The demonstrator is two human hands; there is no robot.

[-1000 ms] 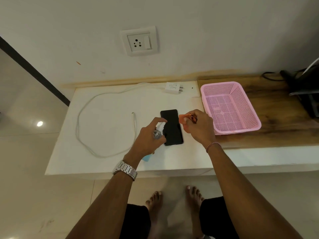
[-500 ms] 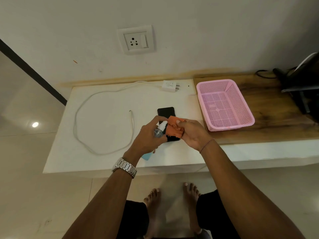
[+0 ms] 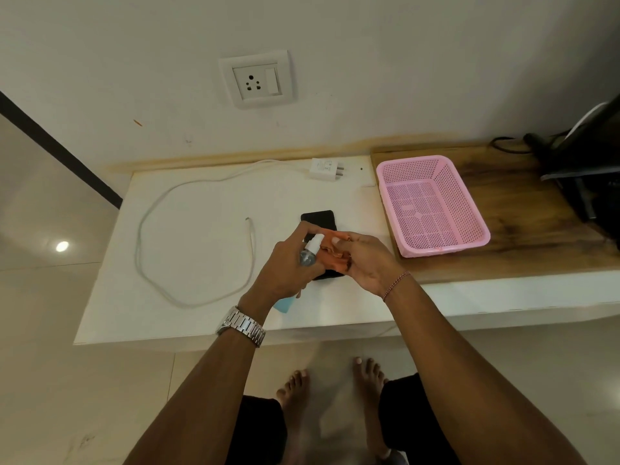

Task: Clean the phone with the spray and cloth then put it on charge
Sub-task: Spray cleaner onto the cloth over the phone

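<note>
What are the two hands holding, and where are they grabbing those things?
The left hand grips the spray bottle around its body, a finger up by the white nozzle. The right hand holds the crumpled orange cloth against its palm and fingers.

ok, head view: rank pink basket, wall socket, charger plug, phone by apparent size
1. pink basket
2. wall socket
3. phone, unsure: the hands, spray bottle and cloth hide most of it, so its place against the socket is uncertain
4. charger plug
</note>
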